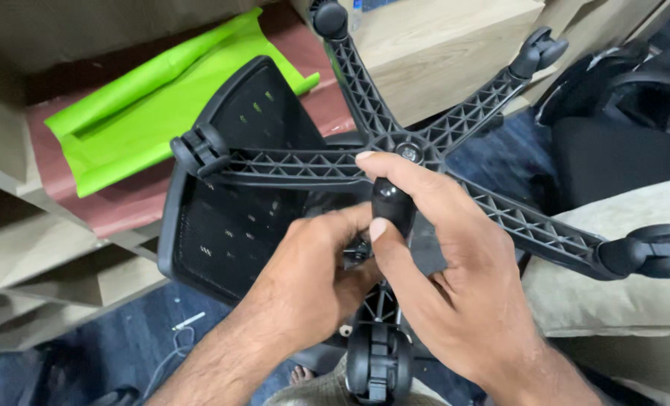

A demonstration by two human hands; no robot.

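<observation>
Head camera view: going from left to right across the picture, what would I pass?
Bright green sheet → black mesh chair back → left hand → hub of the black star-shaped chair base → right hand → caster wheel at the far right.

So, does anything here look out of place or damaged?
The office chair lies upturned: its five-armed base points at the camera, above the mesh back. The right hand grips the black cylinder at the hub; the left hand touches below it. No damage shows.

head cam | looks steeply down | close over both hands (395,278) | chair base (406,150) upturned, apparently
</observation>
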